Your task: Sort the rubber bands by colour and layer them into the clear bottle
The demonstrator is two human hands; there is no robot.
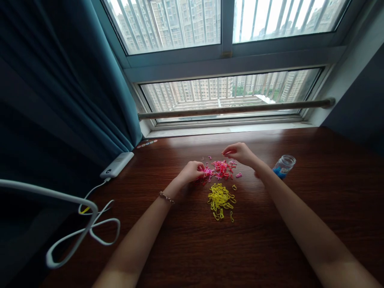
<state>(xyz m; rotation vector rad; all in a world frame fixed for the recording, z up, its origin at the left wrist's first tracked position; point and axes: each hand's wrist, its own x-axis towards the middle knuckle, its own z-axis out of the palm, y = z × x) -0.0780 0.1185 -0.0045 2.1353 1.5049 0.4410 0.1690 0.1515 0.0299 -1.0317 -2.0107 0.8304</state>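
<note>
My left hand (191,172), with a beaded bracelet (167,197) at the wrist, reaches into the left side of a pile of pink rubber bands (207,172). Its fingers are closed on some of them. Red and pink bands (222,169) lie heaped to the right of that hand. Above this heap hovers my right hand (238,154), thumb and fingertips pinched together; whatever is between them is too small to make out. Nearer to me is a separate pile of yellow rubber bands (220,199), with a few strays around it.
Beyond my right forearm stands a clear glass jar (284,165) with blue contents, partly covered by the arm. A white power bank (117,165) with a looping white cable (103,224) lies at the left by the blue curtain (99,80). A window borders the brown wooden tabletop (192,248).
</note>
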